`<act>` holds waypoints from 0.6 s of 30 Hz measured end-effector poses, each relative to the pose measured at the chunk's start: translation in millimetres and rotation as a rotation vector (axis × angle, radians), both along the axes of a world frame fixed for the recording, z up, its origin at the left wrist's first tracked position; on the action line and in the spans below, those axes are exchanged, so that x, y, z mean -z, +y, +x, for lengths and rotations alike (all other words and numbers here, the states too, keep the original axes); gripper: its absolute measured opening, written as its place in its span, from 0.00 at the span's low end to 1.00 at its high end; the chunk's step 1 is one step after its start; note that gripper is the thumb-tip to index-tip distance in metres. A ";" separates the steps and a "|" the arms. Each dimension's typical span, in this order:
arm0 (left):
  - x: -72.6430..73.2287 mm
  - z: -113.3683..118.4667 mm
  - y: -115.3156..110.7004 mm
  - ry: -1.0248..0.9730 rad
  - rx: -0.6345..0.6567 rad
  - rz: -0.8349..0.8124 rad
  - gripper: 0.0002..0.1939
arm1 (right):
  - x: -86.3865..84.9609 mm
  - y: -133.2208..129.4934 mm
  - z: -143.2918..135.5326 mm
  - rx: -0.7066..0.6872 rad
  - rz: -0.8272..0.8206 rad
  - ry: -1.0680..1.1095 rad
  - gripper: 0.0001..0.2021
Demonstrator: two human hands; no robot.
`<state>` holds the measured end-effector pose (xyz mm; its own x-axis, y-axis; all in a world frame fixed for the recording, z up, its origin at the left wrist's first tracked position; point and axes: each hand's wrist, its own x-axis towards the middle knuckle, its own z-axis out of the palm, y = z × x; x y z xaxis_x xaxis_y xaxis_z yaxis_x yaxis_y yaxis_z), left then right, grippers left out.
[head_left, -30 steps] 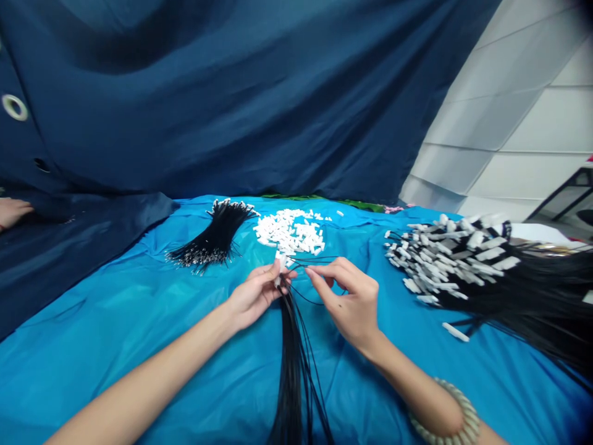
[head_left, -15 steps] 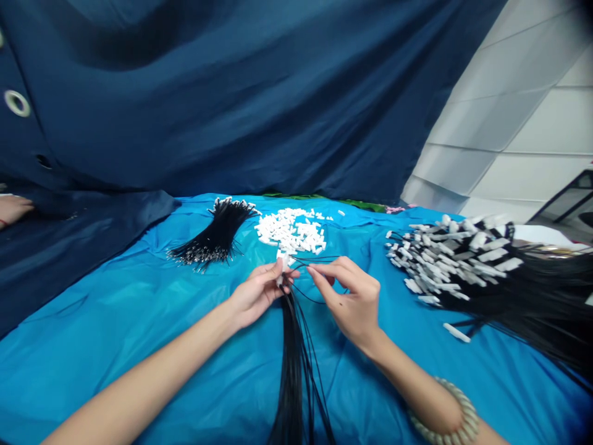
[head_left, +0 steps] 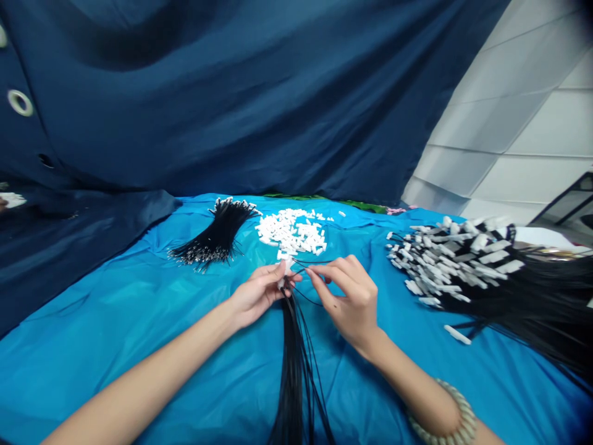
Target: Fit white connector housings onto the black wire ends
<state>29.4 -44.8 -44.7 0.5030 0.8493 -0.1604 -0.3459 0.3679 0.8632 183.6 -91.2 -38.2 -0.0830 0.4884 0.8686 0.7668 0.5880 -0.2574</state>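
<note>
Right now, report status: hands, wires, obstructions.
Left hand pinching white connector. Right hand pinching a black wire. Wire bundle between the hands.

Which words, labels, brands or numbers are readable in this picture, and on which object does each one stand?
None can be read: no print shows on the white connectors, the black wire bundles, the blue cloth or the bracelet.

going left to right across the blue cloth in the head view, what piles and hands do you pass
bundle of black wires → left hand pinching a white connector → pile of white connectors → right hand → heap of black wires with white connectors
</note>
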 end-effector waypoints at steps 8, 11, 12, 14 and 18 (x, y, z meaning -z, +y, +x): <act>0.8 -0.8 -1.1 0.048 0.108 0.012 0.10 | -8.0 -0.6 2.3 0.035 -0.046 -0.152 0.07; 0.6 -0.4 -1.5 0.044 0.122 0.008 0.10 | -11.1 -2.3 3.6 0.069 -0.024 -0.149 0.07; 1.0 -0.4 -1.4 0.043 0.124 0.006 0.10 | -12.0 -2.5 4.4 0.067 -0.034 -0.165 0.07; 2.3 -0.5 -0.8 0.047 0.128 0.000 0.10 | -13.5 -1.7 6.2 0.004 -0.103 -0.220 0.07; 5.4 -1.0 0.7 0.061 0.135 -0.010 0.10 | -13.9 2.2 9.1 -0.254 -0.319 -0.189 0.06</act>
<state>28.4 -44.1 -50.0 0.6014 0.7730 -0.2018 -0.2400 0.4157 0.8773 192.7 -89.0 -24.3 -0.3782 0.6725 0.6361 0.6591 0.6782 -0.3251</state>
